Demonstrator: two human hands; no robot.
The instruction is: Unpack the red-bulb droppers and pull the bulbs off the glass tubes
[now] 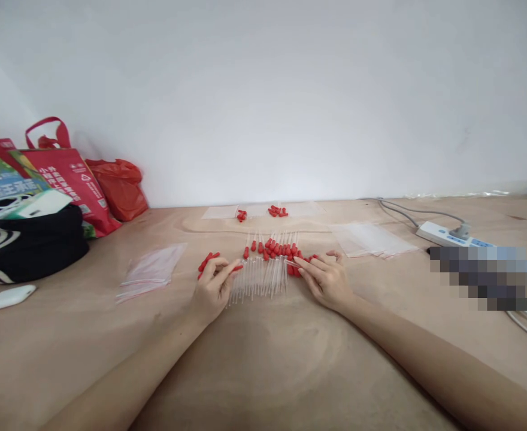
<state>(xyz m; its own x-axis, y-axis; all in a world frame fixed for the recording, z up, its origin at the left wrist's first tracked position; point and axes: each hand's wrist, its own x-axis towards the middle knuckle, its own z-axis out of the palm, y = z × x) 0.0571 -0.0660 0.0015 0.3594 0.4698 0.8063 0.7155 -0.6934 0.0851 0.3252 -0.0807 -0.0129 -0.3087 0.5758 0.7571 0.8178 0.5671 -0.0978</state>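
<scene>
My left hand (pixel 212 282) is closed in a pinch on a small red rubber bulb (pixel 237 269). Several more red bulbs (pixel 209 261) lie behind its fingers. My right hand (pixel 327 280) pinches a thin clear dropper tube (pixel 291 263), whose end points left toward the other hand. Between both hands rows of clear dropper tubes (pixel 259 278) lie side by side on the table, with a loose pile of red bulbs (pixel 275 247) across them. Some red bulbs (pixel 294 271) rest just beside the right fingertips, partly hidden by that hand.
Clear zip bags lie at the left (pixel 153 269) and right (pixel 373 240). Small red clusters (pixel 278 211) sit near the wall on flat clear bags (pixel 306 208). A power strip (pixel 447 234) with cables stands right. Shopping bags (pixel 72 185) and a black pouch (pixel 30 251) fill the left.
</scene>
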